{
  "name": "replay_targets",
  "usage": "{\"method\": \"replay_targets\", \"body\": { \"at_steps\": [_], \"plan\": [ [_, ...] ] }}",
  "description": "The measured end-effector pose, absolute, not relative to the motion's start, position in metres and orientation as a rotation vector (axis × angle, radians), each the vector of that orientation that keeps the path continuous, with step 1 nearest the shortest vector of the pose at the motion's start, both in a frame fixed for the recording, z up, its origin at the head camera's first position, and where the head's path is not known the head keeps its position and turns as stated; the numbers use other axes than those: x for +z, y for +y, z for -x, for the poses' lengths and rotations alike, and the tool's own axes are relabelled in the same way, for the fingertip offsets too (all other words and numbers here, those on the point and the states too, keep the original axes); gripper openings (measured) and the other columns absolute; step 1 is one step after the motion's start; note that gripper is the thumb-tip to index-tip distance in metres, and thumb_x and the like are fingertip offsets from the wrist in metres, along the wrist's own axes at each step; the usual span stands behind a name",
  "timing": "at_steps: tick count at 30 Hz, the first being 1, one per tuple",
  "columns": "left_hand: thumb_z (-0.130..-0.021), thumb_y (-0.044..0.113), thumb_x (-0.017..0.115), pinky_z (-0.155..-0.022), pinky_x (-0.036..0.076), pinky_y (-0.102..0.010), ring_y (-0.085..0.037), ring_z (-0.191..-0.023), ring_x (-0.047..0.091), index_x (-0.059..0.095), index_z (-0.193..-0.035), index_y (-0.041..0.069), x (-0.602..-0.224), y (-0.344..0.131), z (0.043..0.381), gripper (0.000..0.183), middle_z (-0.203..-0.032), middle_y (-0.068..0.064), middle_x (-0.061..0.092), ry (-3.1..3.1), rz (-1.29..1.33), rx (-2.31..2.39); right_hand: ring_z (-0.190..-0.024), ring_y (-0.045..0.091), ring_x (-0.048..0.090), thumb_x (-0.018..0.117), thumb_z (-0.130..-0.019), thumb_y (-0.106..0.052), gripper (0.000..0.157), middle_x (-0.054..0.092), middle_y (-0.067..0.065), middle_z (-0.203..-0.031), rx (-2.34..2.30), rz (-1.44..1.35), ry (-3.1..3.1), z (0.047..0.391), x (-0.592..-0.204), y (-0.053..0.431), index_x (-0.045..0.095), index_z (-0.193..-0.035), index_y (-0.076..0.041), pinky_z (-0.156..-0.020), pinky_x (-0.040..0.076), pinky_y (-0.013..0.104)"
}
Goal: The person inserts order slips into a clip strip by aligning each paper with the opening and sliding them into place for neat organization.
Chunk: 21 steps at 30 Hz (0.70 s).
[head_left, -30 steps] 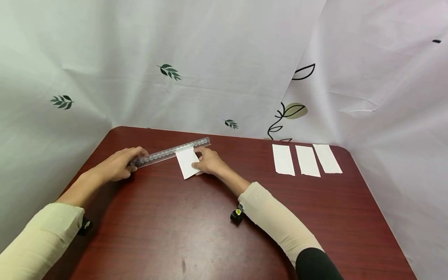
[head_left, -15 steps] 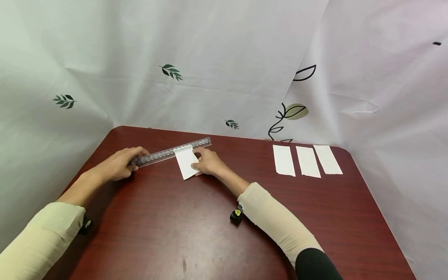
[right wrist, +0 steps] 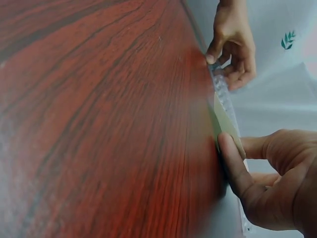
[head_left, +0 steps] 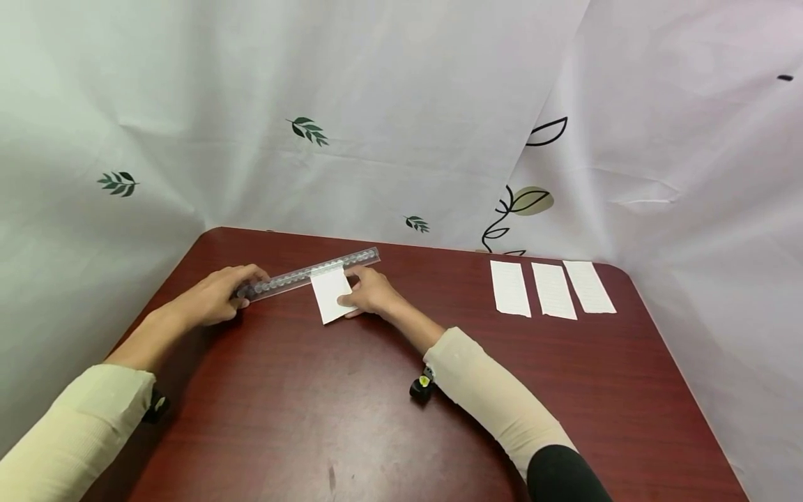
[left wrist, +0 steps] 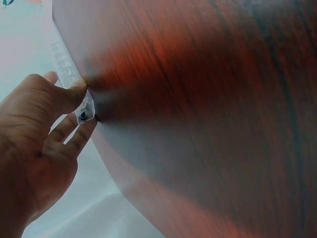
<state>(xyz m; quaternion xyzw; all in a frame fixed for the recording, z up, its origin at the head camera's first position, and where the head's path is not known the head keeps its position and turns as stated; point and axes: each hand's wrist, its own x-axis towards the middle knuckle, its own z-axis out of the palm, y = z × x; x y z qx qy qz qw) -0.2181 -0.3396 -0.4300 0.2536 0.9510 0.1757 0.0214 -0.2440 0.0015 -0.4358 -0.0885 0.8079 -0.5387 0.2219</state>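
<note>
Clear strip [head_left: 288, 280]: slanting away rightward
Left hand [head_left: 216, 296]: pinching strip's left end
Right hand [head_left: 372, 290]: nearer white paper [head_left: 329, 296], pinching it crosswise to strip

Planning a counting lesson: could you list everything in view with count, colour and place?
Table: 1, red-brown, centre
Strip: 1, clear, table's back left
Paper: 1, white, against the strip
Paper slips: 3, white, table's back right
Curtain: count unclear, white with leaves, around the table
Wrist cameras: 2, black, wrists
Black cloth: 1, black, right elbow
Sleeves: 2, cream, forearms
Left hand: 1, bare, holding the strip's left end
Right hand: 1, bare, pinching the paper
</note>
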Motion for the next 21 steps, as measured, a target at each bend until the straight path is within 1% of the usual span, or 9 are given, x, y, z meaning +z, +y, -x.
{"method": "replay_targets", "body": {
  "at_steps": [6,9,12,15,19,21],
  "plan": [
    [-0.090,-0.016,0.073,-0.080,0.050,-0.039,-0.021,-0.092,0.060,0.067,-0.136,0.012,-0.4279,-0.3363,0.2187,0.055,-0.103,-0.003,0.068,2.969,-0.833,0.541,-0.076,0.028,0.082,0.080,-0.098,0.005,0.069,0.076,0.023,-0.108,-1.496,0.251,2.195,0.2457,-0.4391,-0.0002,0.055,-0.162,-0.001,-0.068,0.068,0.033],
    [-0.091,-0.015,0.073,-0.081,0.051,-0.041,-0.021,-0.094,0.061,0.067,-0.137,0.013,-0.4270,-0.3359,0.2187,0.054,-0.105,-0.003,0.069,2.969,-0.818,0.525,-0.077,0.027,0.081,0.078,-0.099,0.006,0.068,0.074,0.023,-0.108,-1.512,0.242,2.173,0.2442,-0.4358,-0.0007,0.055,-0.162,-0.001,-0.071,0.069,0.034],
    [-0.092,-0.014,0.072,-0.083,0.052,-0.043,-0.022,-0.095,0.061,0.067,-0.138,0.013,-0.4262,-0.3361,0.2185,0.054,-0.107,-0.004,0.069,2.964,-0.795,0.511,-0.074,0.024,0.077,0.079,-0.098,0.007,0.068,0.073,0.019,-0.102,-1.531,0.242,2.162,0.2448,-0.4378,-0.0023,0.056,-0.162,-0.001,-0.070,0.069,0.033],
    [-0.092,-0.014,0.073,-0.083,0.052,-0.044,-0.022,-0.096,0.061,0.066,-0.138,0.013,-0.4268,-0.3375,0.2188,0.054,-0.109,-0.005,0.069,2.958,-0.793,0.504,-0.077,0.031,0.080,0.080,-0.097,0.008,0.069,0.071,0.016,-0.098,-1.553,0.235,2.140,0.2443,-0.4394,-0.0043,0.055,-0.162,0.000,-0.070,0.069,0.033],
    [-0.092,-0.014,0.075,-0.083,0.052,-0.044,-0.022,-0.096,0.062,0.067,-0.137,0.013,-0.4275,-0.3375,0.2182,0.054,-0.110,-0.005,0.070,2.959,-0.800,0.518,-0.088,0.040,0.084,0.080,-0.097,0.009,0.070,0.073,0.019,-0.100,-1.570,0.246,2.119,0.2420,-0.4392,-0.0071,0.055,-0.162,0.001,-0.070,0.069,0.035],
    [-0.091,-0.014,0.075,-0.084,0.051,-0.044,-0.022,-0.096,0.062,0.067,-0.136,0.014,-0.4275,-0.3371,0.2176,0.053,-0.111,-0.005,0.070,2.964,-0.802,0.521,-0.085,0.038,0.084,0.080,-0.096,0.009,0.070,0.073,0.020,-0.100,-1.575,0.251,2.117,0.2412,-0.4388,-0.0086,0.055,-0.161,0.001,-0.069,0.069,0.035]
  ]
}}
